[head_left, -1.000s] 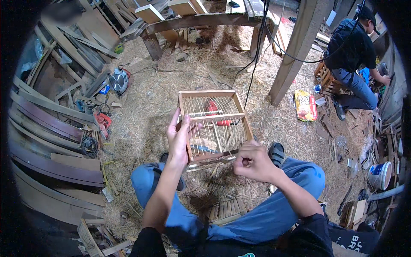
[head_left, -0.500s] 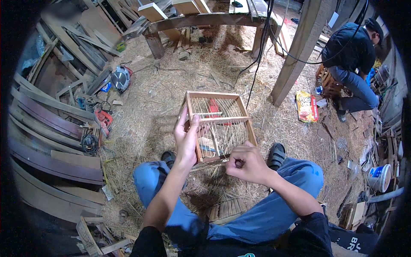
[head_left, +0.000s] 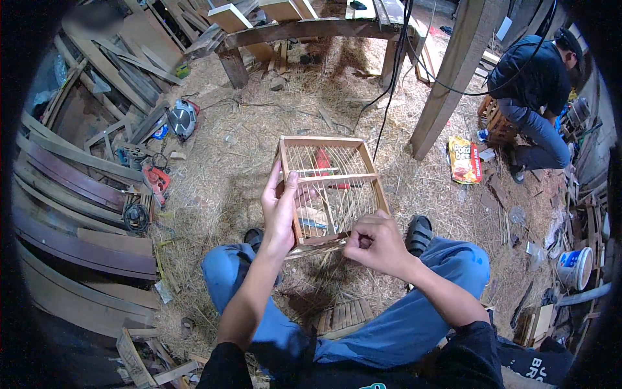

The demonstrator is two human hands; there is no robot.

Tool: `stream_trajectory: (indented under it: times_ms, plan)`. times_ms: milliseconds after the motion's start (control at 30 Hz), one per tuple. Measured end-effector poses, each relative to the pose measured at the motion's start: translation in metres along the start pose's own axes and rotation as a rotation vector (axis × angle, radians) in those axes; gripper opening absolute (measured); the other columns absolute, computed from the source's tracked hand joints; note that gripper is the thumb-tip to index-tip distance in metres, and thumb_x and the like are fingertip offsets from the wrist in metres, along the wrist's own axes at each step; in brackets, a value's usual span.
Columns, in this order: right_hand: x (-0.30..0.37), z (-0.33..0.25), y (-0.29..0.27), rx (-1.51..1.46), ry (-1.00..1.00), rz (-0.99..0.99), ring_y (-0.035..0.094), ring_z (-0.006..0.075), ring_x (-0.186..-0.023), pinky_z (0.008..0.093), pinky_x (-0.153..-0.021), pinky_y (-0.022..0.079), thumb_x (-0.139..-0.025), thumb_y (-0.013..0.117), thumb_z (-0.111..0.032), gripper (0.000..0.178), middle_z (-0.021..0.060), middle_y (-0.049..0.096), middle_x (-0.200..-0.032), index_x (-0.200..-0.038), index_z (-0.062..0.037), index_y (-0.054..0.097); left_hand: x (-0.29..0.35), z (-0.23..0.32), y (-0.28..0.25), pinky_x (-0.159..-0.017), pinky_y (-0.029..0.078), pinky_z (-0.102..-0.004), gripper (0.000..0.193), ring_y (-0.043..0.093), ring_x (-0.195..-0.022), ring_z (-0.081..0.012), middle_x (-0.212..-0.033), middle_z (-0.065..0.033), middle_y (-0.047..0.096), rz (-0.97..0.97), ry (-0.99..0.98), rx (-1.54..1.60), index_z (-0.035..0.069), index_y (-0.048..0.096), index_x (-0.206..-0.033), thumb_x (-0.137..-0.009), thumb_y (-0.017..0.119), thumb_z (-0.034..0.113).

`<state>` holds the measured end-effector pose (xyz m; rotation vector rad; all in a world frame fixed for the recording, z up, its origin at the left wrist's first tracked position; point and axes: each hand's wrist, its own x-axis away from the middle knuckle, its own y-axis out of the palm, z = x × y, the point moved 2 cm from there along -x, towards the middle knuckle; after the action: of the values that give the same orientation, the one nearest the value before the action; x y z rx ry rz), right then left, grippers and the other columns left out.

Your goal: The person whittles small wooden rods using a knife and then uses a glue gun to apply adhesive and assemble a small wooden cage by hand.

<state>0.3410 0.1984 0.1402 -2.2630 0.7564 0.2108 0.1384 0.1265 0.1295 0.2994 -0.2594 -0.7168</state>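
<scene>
I sit with my knees apart over a straw-strewn floor. My left hand [head_left: 281, 209] grips the left side rail of a small wooden cage frame [head_left: 330, 178] strung with thin bamboo bars, holding it up in front of me. My right hand [head_left: 374, 244] is closed at the frame's near bottom edge, its fingers pinched on a thin bamboo stick there. The stick itself is mostly hidden by my fingers. A red tool [head_left: 324, 162] lies on the floor and shows through the bars.
A slatted wooden panel [head_left: 343, 315] lies between my legs. Stacked planks [head_left: 78, 194], a circular saw [head_left: 181, 118] and a red power tool [head_left: 157, 181] lie at left. A slanting wooden post [head_left: 450, 78] and dangling cables stand ahead. Another person [head_left: 534, 84] crouches at the far right beside a yellow snack bag [head_left: 464, 160].
The cage frame has shifted slightly right and tilted in my left hand. My right hand has stayed closed at its bottom edge and moved a little along it.
</scene>
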Motion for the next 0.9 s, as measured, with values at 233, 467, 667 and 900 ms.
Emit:
stream_trajectory:
  times_ms: [233,467,667,900]
  plan:
    - [0.001,0.002,0.000,0.064,-0.040,0.057,0.057,0.0198,-0.057,0.0344,-0.065,0.037,-0.069,0.076,-0.012,0.019,0.0030,0.059,-0.061,-0.063,-0.0071,0.060,0.000,0.001,0.001,-0.082,0.063,-0.0333,0.065,0.069,-0.100,-0.0184,-0.130,-0.0138,0.062,-0.013,-0.041,-0.020,0.004,0.032,-0.158,-0.103,0.063,0.018]
    - [0.005,-0.001,0.011,0.115,-0.055,-0.024,0.060,0.0208,-0.063,0.0347,-0.069,0.038,-0.072,0.075,-0.013,0.016,0.0039,0.061,-0.065,-0.065,-0.0072,0.062,0.004,-0.012,0.003,-0.079,0.063,-0.0333,0.063,0.068,-0.104,-0.0172,-0.129,-0.0123,0.062,-0.058,0.019,0.006,0.005,0.034,-0.157,-0.104,0.063,0.020]
    - [0.007,-0.004,0.014,0.185,-0.085,0.013,0.061,0.0223,-0.067,0.0352,-0.071,0.038,-0.074,0.075,-0.015,0.014,0.0048,0.064,-0.070,-0.070,-0.0077,0.064,0.001,-0.016,0.001,-0.086,0.057,-0.0315,0.064,0.064,-0.108,-0.0156,-0.129,-0.0132,0.063,-0.044,0.096,-0.029,0.000,0.035,-0.156,-0.104,0.064,0.022]
    - [-0.004,-0.001,0.009,0.074,0.121,0.027,0.060,0.0240,-0.066,0.0365,-0.072,0.039,-0.082,0.072,-0.015,0.013,0.0068,0.063,-0.070,-0.076,-0.0058,0.066,0.010,-0.023,0.013,-0.097,0.049,-0.0315,0.072,0.060,-0.114,-0.0153,-0.132,-0.0150,0.062,-0.082,0.177,-0.130,-0.007,0.035,-0.155,-0.100,0.070,0.026]
